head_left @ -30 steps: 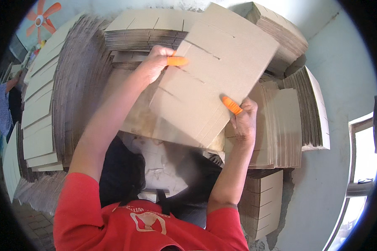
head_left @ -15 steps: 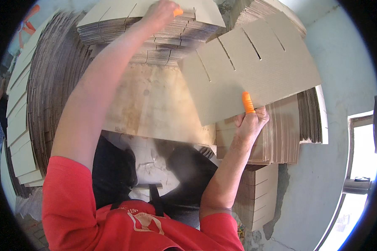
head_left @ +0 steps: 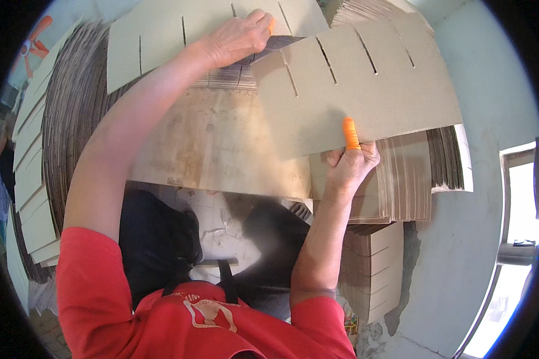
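My right hand (head_left: pixel 354 163) is closed on the lower edge of a slotted cardboard sheet (head_left: pixel 389 99). Its thumb, in an orange rubber finger cover (head_left: pixel 351 133), presses flat on the sheet's face. Several narrow slits run in from the sheet's far edge. At the back, my left hand (head_left: pixel 241 37) pinches the near edge of another slotted cardboard sheet (head_left: pixel 161 48); an orange cover shows at its fingertips. This second sheet lies tilted over a stack of cardboard (head_left: pixel 230 79), hiding much of its front.
A wooden board (head_left: pixel 209 140) lies between my arms. Tall cardboard stacks (head_left: pixel 72 102) rise at the left. More upright cardboard sheets (head_left: pixel 404 179) stand at the right, by a pale wall (head_left: pixel 461 239) with a bright window (head_left: pixel 521 203). An orange fan (head_left: pixel 33 46) shows at far left.
My left hand has drawn the back sheet toward me, and its near edge now hangs over the stack's front. The sheet in my right hand has risen slightly in the picture.
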Motion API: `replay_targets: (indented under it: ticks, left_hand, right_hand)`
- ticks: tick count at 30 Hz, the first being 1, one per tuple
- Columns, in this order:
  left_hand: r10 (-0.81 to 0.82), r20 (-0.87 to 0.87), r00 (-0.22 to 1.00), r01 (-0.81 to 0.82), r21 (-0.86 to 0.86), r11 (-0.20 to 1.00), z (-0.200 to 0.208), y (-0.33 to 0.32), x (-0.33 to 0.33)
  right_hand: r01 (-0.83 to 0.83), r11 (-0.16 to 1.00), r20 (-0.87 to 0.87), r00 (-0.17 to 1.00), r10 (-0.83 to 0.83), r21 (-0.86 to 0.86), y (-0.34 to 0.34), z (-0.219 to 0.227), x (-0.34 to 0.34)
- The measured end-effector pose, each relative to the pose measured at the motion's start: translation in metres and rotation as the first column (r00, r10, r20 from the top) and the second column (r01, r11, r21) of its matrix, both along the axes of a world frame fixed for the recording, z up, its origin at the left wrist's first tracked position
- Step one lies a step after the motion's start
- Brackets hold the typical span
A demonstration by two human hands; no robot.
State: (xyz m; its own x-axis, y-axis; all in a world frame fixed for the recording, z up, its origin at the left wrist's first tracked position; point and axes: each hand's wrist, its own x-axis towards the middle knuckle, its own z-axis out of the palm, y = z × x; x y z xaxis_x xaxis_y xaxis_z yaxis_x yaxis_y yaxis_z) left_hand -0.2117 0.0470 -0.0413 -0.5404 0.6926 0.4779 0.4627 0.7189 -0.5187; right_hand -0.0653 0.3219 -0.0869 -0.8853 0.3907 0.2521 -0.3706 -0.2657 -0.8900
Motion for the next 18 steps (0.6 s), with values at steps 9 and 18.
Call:
replay_targets:
  ticks: [9, 18]
  left_hand:
    - [0.028, 0.084, 0.996, -0.03, 0.024, 0.999, -0.027, -0.001, 0.03]
    - [-0.095, -0.106, 0.99, 0.103, 0.078, 0.992, -0.038, -0.006, 0.039]
  right_hand:
    - [0.212, 0.929, -0.066, 0.977, -0.202, 0.304, -0.003, -0.005, -0.003]
    - [0.125, 0.952, 0.048, 0.988, -0.144, 0.278, -0.001, 0.005, 0.002]
